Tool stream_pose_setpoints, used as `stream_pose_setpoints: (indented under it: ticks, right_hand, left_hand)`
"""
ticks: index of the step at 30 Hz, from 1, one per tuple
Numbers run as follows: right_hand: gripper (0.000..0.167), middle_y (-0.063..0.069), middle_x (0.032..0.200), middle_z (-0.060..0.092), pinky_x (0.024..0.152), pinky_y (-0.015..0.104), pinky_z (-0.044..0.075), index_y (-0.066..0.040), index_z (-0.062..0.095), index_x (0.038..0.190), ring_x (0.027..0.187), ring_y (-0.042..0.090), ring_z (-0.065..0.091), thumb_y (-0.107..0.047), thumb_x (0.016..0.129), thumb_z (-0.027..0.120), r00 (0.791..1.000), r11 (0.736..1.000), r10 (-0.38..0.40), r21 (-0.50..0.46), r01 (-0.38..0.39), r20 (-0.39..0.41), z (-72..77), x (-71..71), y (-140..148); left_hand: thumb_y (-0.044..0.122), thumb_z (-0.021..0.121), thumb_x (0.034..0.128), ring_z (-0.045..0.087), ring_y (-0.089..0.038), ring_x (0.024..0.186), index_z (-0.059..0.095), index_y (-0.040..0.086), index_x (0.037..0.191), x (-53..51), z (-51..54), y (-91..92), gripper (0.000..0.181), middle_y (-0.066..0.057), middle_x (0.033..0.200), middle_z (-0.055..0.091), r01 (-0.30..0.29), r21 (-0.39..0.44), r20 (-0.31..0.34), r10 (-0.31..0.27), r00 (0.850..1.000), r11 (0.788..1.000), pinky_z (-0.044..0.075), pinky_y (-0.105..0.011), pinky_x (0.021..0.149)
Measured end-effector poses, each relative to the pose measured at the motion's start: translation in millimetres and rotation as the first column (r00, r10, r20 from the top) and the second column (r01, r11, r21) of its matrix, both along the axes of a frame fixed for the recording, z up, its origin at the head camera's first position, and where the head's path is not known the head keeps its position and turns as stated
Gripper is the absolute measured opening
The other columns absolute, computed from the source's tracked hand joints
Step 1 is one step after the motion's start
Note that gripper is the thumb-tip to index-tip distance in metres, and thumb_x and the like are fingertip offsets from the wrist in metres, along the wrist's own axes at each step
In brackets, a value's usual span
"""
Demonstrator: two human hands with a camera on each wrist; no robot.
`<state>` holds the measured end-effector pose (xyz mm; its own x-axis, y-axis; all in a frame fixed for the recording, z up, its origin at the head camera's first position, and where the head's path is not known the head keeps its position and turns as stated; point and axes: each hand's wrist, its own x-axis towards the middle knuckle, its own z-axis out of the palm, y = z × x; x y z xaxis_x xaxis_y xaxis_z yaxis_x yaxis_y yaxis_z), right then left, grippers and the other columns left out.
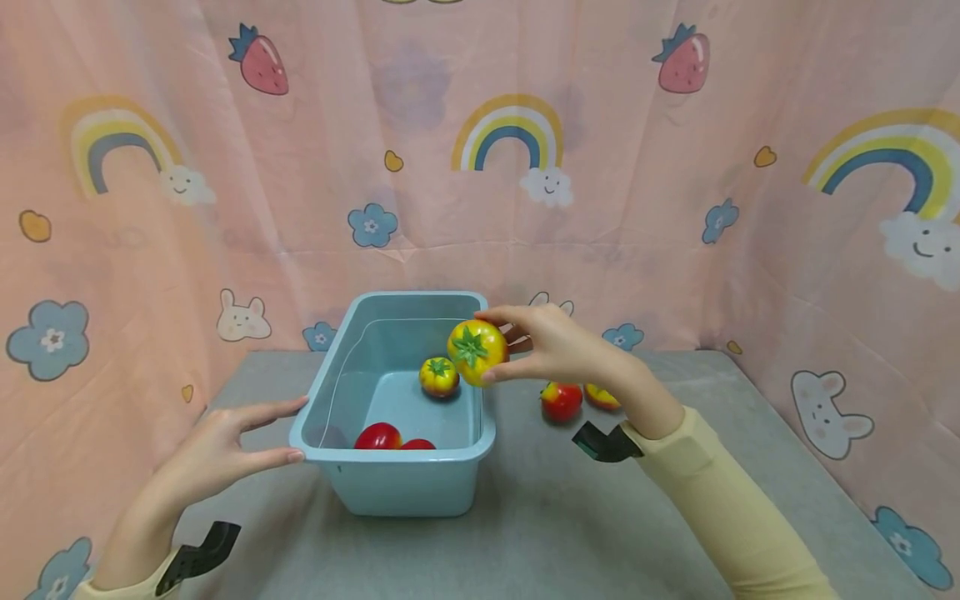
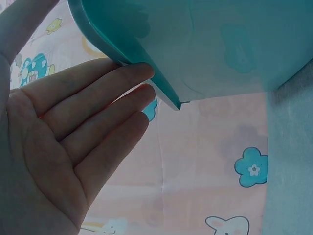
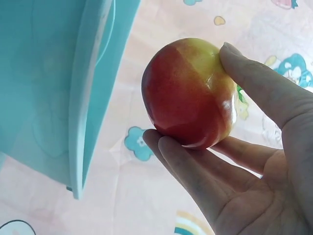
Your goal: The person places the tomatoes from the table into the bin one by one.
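Note:
My right hand grips a glossy yellow-and-red tomato with a green leafy top, above the right rim of a light blue plastic basin. The right wrist view shows the thumb on one side of this tomato and fingertips on the other, its red underside facing the camera. At the basin's left rim, my left hand touches the edge with extended fingers. Inside the basin lie a smaller yellow tomato and two red fruits, partly hidden by the near wall.
On the grey table, right of the basin, sit a red fruit and a yellow one partly hidden behind the right wrist. A pink patterned curtain hangs behind and along the sides.

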<state>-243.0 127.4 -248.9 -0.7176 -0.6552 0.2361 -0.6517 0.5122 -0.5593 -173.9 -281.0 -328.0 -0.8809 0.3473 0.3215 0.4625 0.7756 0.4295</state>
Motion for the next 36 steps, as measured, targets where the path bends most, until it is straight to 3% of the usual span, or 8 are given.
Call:
stream_pose_setpoints:
  ticks: [36]
  right_hand:
    - [0.069, 0.005, 0.124, 0.06, 0.08, 0.025, 0.055, -0.009, 0.049, 0.138, 0.102, 0.018, 0.065, -0.032, 0.079, 0.078, 0.996, 0.996, 0.064, 0.072, -0.059, -0.061, 21.7, -12.2, -34.3]
  left_hand:
    - [0.043, 0.076, 0.0766, 0.061, -0.02, 0.113, 0.06, 0.028, 0.129, -0.9, -1.0, -0.7, 0.057, 0.008, 0.122, 0.065, -0.004, -0.005, -0.006, 0.004, 1.0, 1.0, 0.051, -0.028, 0.084]
